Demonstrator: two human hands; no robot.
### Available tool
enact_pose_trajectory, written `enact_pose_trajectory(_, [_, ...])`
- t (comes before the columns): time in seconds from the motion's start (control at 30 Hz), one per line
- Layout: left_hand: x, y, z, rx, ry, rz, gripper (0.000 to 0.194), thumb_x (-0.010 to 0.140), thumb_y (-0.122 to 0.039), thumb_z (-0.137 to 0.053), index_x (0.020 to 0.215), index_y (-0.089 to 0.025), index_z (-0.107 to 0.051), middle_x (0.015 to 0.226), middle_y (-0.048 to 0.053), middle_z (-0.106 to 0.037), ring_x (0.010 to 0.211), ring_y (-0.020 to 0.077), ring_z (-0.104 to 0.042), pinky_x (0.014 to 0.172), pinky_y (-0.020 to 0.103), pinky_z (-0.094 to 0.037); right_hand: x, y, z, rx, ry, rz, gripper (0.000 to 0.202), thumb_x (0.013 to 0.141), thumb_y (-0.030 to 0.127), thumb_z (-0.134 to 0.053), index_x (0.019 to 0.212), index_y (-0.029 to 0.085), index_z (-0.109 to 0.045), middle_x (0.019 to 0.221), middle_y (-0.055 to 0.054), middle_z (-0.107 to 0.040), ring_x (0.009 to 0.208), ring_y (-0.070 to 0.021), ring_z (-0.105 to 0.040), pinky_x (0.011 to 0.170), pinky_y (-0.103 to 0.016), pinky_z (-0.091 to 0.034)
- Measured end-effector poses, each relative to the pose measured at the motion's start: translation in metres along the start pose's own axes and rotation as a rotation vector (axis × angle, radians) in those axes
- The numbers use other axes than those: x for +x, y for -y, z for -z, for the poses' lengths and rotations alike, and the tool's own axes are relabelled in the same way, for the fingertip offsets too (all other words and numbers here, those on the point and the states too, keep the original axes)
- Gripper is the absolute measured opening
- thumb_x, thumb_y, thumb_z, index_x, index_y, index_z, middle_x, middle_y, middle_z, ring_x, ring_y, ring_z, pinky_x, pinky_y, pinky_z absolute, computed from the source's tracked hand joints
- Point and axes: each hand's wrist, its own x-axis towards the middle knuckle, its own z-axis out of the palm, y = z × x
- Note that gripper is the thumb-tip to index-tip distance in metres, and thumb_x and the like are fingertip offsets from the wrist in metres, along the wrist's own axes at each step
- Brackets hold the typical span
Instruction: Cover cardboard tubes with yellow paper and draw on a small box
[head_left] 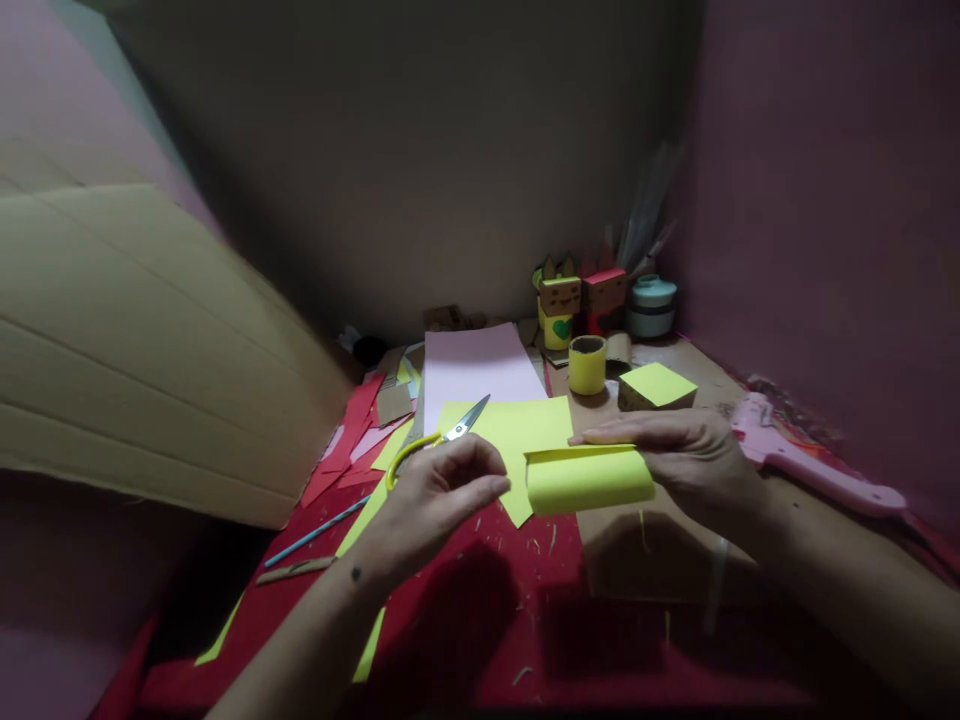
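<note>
Yellow roll (590, 482), edge overlapping lengthwise

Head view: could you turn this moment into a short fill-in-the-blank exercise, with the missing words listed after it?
The yellow roll is held in the ____ hand. The scissors near the left hand have ____ handles. The glue gun is ____. The heart on the figure is ____.
Missing words: right; yellow; pink; green.
</note>
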Motion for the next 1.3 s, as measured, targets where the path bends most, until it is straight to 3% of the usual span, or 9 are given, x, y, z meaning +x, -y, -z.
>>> enact_pose_trajectory(0.2, [-0.001,0.009,-0.028,-0.537,-0.039,0.085,0.017,0.08,-0.032,-0.065,0.079,-0.015,-0.062,0.058,-0.003,-0.054,0.048,0.0053,-0.043,0.049,0.019,-0.034,-0.004,0.003,-0.001,-0.096,-0.028,0.125,0.026,0.079,0.013,-0.066,0.092,0.034,-0.075,0.091,0.001,-0.076,0.084,-0.0211,-0.072,0.076,-0.031,-0.061])
enact_pose_trajectory(0.4, [0.005,0.006,-0.03,-0.768,-0.098,0.171,0.022,0.067,-0.023,-0.075,0.081,-0.016,-0.06,0.057,-0.005,-0.053,0.04,0.0023,-0.04,0.037,0.015,-0.028,-0.007,0.0,-0.001,-0.157,-0.04,0.198,0.029,0.08,0.01,-0.064,0.095,0.033,-0.074,0.095,0.001,-0.075,0.088,-0.0202,-0.072,0.078,-0.03,-0.061])
enact_pose_trajectory(0.5, [0.006,0.003,-0.027,-0.876,-0.083,0.261,0.031,0.067,-0.022,-0.075,0.092,-0.018,-0.059,0.059,-0.005,-0.054,0.038,0.0025,-0.042,0.036,0.014,-0.029,-0.008,0.001,-0.002,-0.231,-0.031,0.232,0.029,0.08,0.009,-0.063,0.097,0.029,-0.074,0.096,-0.001,-0.075,0.087,-0.0208,-0.072,0.08,-0.032,-0.06])
enact_pose_trajectory(0.6, [0.005,0.003,-0.025,-0.898,-0.008,0.279,0.038,0.066,-0.018,-0.074,0.101,-0.017,-0.06,0.055,-0.006,-0.052,0.037,0.0028,-0.043,0.036,0.014,-0.03,-0.009,0.002,-0.003,-0.301,-0.018,0.303,0.033,0.08,0.006,-0.06,0.1,0.029,-0.073,0.095,-0.001,-0.075,0.087,-0.0197,-0.072,0.082,-0.031,-0.06])
enact_pose_trajectory(0.73, [0.006,0.005,-0.027,-0.889,0.073,0.259,0.03,0.063,-0.015,-0.073,0.092,-0.014,-0.064,0.048,-0.008,-0.046,0.032,0.001,-0.036,0.032,0.013,-0.026,-0.008,0.001,-0.004,-0.356,-0.001,0.342,0.038,0.08,0.005,-0.059,0.101,0.033,-0.073,0.095,0.0,-0.075,0.087,-0.0181,-0.072,0.08,-0.027,-0.059])
enact_pose_trajectory(1.1, [0.007,0.005,-0.032,-0.904,0.026,0.317,0.024,0.062,-0.012,-0.072,0.085,-0.013,-0.068,0.048,-0.007,-0.044,0.036,0.0006,-0.03,0.035,0.014,-0.023,-0.011,-0.004,-0.006,-0.394,0.014,0.32,0.035,0.08,0.006,-0.058,0.102,0.029,-0.072,0.097,-0.001,-0.075,0.085,-0.0189,-0.072,0.076,-0.031,-0.061])
enact_pose_trajectory(1.3, [0.009,0.012,-0.036,-0.848,-0.033,0.287,0.023,0.061,-0.013,-0.071,0.085,-0.013,-0.071,0.063,0.001,-0.059,0.05,0.0047,-0.047,0.044,0.015,-0.032,-0.01,-0.005,-0.008,-0.426,-0.001,0.357,0.034,0.079,0.004,-0.058,0.101,0.025,-0.073,0.094,-0.004,-0.075,0.081,-0.0173,-0.072,0.074,-0.027,-0.06])
